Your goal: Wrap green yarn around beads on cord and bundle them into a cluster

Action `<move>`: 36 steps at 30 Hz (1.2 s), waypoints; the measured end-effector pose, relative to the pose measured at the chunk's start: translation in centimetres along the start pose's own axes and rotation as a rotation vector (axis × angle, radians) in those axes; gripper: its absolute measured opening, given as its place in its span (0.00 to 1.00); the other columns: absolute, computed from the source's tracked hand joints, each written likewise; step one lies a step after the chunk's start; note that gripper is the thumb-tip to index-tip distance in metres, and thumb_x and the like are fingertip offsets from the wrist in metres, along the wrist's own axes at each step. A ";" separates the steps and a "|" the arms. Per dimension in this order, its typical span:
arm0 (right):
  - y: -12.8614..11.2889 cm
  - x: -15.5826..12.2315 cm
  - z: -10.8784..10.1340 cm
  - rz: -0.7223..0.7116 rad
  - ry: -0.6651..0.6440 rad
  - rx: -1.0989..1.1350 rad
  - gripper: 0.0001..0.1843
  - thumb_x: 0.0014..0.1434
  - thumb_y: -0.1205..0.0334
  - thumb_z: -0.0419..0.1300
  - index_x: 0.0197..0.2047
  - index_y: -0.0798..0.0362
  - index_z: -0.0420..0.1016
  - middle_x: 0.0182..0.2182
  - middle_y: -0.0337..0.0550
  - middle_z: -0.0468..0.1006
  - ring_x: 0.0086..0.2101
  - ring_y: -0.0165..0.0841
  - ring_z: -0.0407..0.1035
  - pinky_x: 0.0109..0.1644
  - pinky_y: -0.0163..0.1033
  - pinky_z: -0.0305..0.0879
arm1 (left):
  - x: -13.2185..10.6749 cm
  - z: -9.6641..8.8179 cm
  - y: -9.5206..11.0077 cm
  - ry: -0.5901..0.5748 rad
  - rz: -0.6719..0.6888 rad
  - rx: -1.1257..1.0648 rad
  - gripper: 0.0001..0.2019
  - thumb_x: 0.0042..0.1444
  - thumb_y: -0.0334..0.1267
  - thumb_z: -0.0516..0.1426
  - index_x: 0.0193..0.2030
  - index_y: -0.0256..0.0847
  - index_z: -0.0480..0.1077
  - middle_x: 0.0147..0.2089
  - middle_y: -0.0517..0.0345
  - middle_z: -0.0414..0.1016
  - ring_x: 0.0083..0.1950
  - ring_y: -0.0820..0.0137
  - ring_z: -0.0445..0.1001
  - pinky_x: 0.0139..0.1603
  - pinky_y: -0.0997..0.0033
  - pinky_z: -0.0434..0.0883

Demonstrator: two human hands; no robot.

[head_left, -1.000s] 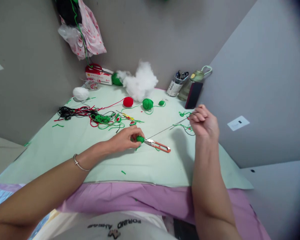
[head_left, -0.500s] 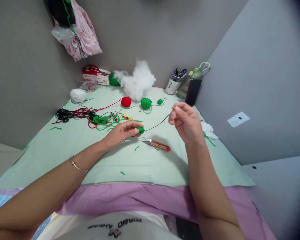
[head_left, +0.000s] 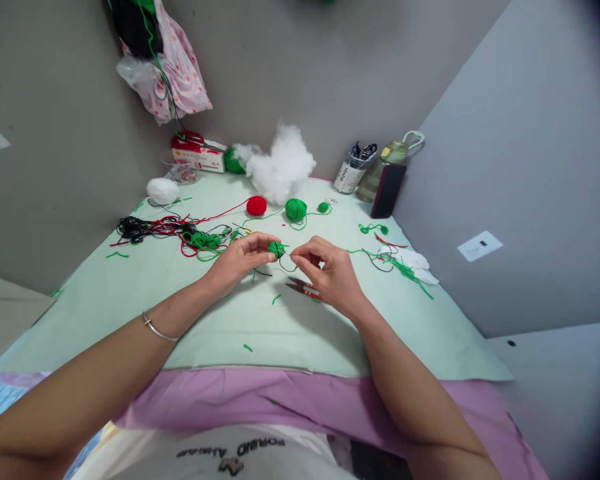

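Observation:
My left hand (head_left: 240, 263) pinches a small green yarn piece (head_left: 276, 249) between thumb and fingertips, above the middle of the table. Close by on the right, my right hand (head_left: 325, 270) is closed on a thin, pale sewing needle (head_left: 287, 254) pointing toward the green piece. A dark thread (head_left: 286, 267) hangs in a short loop between the two hands. Under my right hand lie orange-handled thread snips (head_left: 300, 287), their handles partly hidden by it. Whether the needle tip has entered the green piece is too small to tell.
Tangled black, red and green yarn (head_left: 145, 229) lies at left. Red (head_left: 257, 206), green (head_left: 295, 210) and white (head_left: 163, 191) yarn balls sit near white stuffing (head_left: 283, 167). At back right stand a pen cup (head_left: 349, 175), a bottle (head_left: 375, 175) and a phone (head_left: 389, 191).
My right hand has come down and left from its raised place to beside the green piece. The dark thread, stretched out before, now hangs slack. My left hand has tilted the green piece slightly upward.

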State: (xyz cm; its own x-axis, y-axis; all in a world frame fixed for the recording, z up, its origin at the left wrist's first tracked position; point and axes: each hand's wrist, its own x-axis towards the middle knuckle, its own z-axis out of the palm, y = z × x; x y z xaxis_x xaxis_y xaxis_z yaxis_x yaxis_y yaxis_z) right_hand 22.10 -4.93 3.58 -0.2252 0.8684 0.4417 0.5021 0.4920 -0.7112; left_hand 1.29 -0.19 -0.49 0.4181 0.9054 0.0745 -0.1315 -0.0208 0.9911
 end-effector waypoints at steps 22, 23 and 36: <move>0.6 0.5 -0.4 0.210 0.031 0.236 0.09 0.62 0.55 0.62 0.34 0.52 0.73 0.26 0.36 0.69 0.26 0.27 0.59 0.32 0.36 0.57 | -0.2 0.1 0.7 0.034 -0.096 -0.236 0.17 0.52 0.42 0.67 0.46 0.40 0.73 0.42 0.56 0.78 0.43 0.68 0.77 0.53 0.63 0.71; 0.7 0.6 -0.2 0.232 0.048 0.290 0.10 0.61 0.55 0.63 0.36 0.52 0.73 0.25 0.35 0.68 0.25 0.27 0.58 0.31 0.36 0.57 | -0.2 0.2 0.8 0.032 -0.092 -0.225 0.16 0.52 0.42 0.67 0.46 0.40 0.73 0.42 0.57 0.78 0.42 0.68 0.77 0.53 0.64 0.70; 1.6 0.8 1.8 0.447 -0.106 0.449 0.16 0.55 0.48 0.66 0.32 0.55 0.78 0.19 0.34 0.64 0.22 0.26 0.55 0.26 0.35 0.52 | -0.2 0.5 0.2 0.063 -0.010 -0.046 0.18 0.52 0.42 0.66 0.49 0.43 0.75 0.43 0.57 0.77 0.46 0.66 0.75 0.53 0.64 0.70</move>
State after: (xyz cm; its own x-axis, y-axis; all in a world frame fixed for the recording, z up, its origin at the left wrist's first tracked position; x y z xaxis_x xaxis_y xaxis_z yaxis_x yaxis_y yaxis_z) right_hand 21.21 -3.38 1.85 -0.1685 0.9857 0.0097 0.1731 0.0392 -0.9841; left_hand 1.59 -0.58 -0.24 0.3627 0.9302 0.0561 -0.1690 0.0064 0.9856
